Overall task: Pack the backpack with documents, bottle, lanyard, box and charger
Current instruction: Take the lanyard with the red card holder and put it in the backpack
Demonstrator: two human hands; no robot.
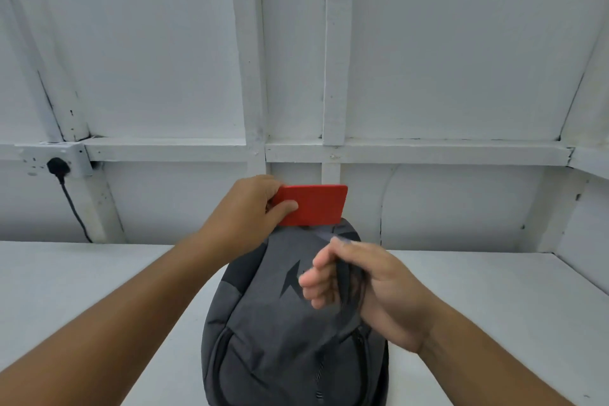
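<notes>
Red box (316, 206) pinched by fingers (271, 187) of the left hand (245, 208) at the top of the backpack (280, 333); right hand (365, 287) fingers curl round its edge.

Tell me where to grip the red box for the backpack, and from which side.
I'd grip the red box by its left short end, coming from the left: thumb on the near face, fingers behind. It is thin and flat, on edge at the top of the backpack, so an end pinch likely leaves its lower edge free to slide in. The left hand holds it so.
</notes>
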